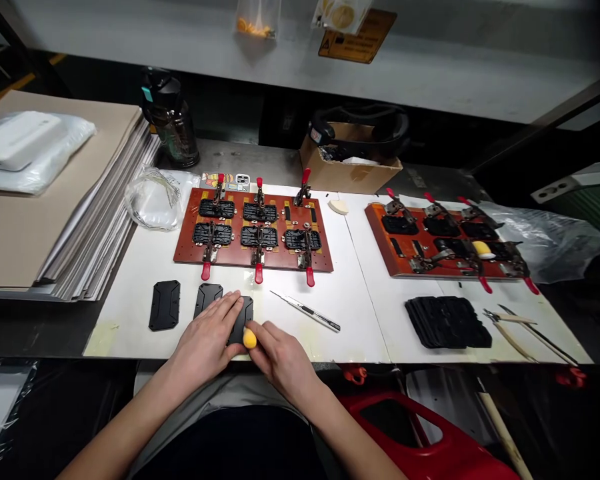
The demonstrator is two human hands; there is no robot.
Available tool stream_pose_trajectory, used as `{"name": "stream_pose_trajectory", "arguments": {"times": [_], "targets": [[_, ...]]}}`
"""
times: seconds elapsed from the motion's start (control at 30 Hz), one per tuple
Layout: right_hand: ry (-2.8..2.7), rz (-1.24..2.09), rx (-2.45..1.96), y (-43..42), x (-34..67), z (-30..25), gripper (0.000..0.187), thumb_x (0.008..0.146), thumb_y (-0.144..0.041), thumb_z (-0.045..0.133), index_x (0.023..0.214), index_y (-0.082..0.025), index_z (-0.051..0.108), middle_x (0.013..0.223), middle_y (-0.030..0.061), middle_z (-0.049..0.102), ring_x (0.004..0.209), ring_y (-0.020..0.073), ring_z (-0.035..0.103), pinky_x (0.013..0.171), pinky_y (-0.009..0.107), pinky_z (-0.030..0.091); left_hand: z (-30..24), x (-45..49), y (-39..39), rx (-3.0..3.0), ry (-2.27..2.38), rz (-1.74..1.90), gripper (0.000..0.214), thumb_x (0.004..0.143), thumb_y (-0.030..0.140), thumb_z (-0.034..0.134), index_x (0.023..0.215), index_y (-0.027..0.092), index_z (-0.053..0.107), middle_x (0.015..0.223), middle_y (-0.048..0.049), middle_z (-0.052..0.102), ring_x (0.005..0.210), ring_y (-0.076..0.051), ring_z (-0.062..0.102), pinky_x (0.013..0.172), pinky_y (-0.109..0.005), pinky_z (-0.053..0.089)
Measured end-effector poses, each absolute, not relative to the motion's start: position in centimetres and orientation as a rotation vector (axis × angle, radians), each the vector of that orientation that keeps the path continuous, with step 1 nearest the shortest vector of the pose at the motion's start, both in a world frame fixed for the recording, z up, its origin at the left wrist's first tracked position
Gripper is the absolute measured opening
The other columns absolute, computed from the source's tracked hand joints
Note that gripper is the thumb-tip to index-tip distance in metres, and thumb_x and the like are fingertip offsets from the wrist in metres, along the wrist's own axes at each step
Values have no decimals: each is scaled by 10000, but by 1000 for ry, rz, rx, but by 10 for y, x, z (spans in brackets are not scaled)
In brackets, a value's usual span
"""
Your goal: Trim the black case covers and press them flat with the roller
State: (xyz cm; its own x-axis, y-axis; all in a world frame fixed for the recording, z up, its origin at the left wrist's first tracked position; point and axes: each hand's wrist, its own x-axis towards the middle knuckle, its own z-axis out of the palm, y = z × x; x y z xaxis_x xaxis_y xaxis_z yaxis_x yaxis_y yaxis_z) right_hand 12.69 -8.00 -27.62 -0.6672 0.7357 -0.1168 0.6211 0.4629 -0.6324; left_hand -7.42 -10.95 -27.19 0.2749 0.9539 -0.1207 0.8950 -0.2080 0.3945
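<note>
My left hand [210, 333] lies with fingers stretched over a black plastic cover [242, 317], its thumb at the lower edge. In my right hand [286, 360] the fingers are closed round a small piece with a rounded yellow sponge-like end [250, 339], which meets the cover's lower right side. The rest of that piece is hidden by my fingers. A second black cover [208, 297] shows partly beyond my left hand, and a third cover [165, 305] lies flat further left. Right of my hands rests a craft knife [307, 311].
Behind my hands sits a red-brown clamp fixture [180, 250] holding several black parts; a similar fixture [380, 250] is at right. Stacked black parts [447, 322] and pliers [510, 333] lie at front right. Cardboard sheets [105, 173], a bottle [173, 123] and a carton [350, 175] stand around.
</note>
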Motion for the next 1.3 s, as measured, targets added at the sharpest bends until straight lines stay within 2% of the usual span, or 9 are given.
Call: {"name": "stream_pose_trajectory", "arguments": {"times": [0.17, 0.43, 0.57, 0.63, 0.73, 0.87, 1.07, 1.23, 1.3], "targets": [[-2461, 1013, -1191, -76, 125, -275, 284, 991, -219, 502, 1268, -211, 566, 950, 42, 608, 779, 164, 603, 714, 252, 493, -274, -78, -111, 2253, 1645, 196, 817, 855, 342, 679, 1551, 191, 278, 1635, -80, 300, 1487, -233, 322, 1223, -420, 334], [-2488, 1008, -1126, -74, 125, -273, 317, 1003, -219, 475, 1314, -224, 533, 959, 42, 604, 788, 165, 594, 715, 243, 477, -281, -82, -110, 2276, 1639, 207, 806, 872, 411, 650, 1554, 216, 268, 1631, -51, 314, 1479, -219, 338, 1214, -422, 355], [-2518, 1146, -1127, -81, 143, -258, 226, 993, -220, 500, 1197, -255, 591, 915, 16, 602, 744, 150, 583, 666, 225, 447, -281, -83, -110, 2266, 1644, 236, 789, 884, 424, 635, 1555, 229, 269, 1628, -59, 318, 1473, -234, 350, 1208, -437, 363], [-2424, 1178, -1154, -83, 149, -257, 236, 999, -219, 490, 1209, -263, 587, 905, 12, 599, 756, 145, 582, 689, 224, 449, -281, -83, -110, 2254, 1636, 253, 799, 882, 441, 640, 1557, 234, 265, 1622, -67, 330, 1466, -243, 364, 1201, -441, 373], [-2279, 1129, -1138, -77, 144, -268, 290, 990, -208, 499, 1269, -248, 564, 898, 15, 589, 777, 144, 579, 737, 230, 459, -282, -83, -111, 2248, 1628, 275, 816, 879, 443, 646, 1563, 236, 252, 1619, -74, 337, 1464, -250, 367, 1198, -447, 376], [-2332, 1054, -1110, -59, 127, -283, 244, 977, -229, 527, 1206, -237, 610, 894, 19, 599, 773, 147, 584, 726, 232, 457, -284, -85, -110, 2233, 1587, 323, 816, 882, 432, 650, 1568, 253, 247, 1617, -75, 342, 1463, -261, 370, 1193, -458, 379], [-2428, 993, -1094, -46, 121, -279, 226, 971, -239, 542, 1183, -242, 618, 905, 18, 617, 753, 143, 601, 686, 215, 453, -286, -88, -110, 2213, 1563, 361, 830, 864, 426, 681, 1564, 259, 268, 1609, -73, 358, 1452, -264, 389, 1182, -445, 398], [-2245, 751, -1341, -48, 135, -286, 283, 1007, -271, 486, 1262, -213, 595, 973, 66, 647, 835, 182, 617, 764, 267, 475, -289, -87, -111, 2229, 1597, 353, 838, 861, 441, 683, 1566, 266, 266, 1606, -58, 363, 1449, -268, 394, 1183, -460, 394], [-2079, 777, -1408, -51, 140, -288, 277, 1008, -297, 494, 1247, -209, 601, 965, 62, 653, 795, 171, 610, 745, 266, 478, -288, -86, -111, 2218, 1597, 368, 844, 859, 423, 687, 1570, 279, 254, 1605, -53, 367, 1439, -270, 410, 1175, -459, 406]]}}
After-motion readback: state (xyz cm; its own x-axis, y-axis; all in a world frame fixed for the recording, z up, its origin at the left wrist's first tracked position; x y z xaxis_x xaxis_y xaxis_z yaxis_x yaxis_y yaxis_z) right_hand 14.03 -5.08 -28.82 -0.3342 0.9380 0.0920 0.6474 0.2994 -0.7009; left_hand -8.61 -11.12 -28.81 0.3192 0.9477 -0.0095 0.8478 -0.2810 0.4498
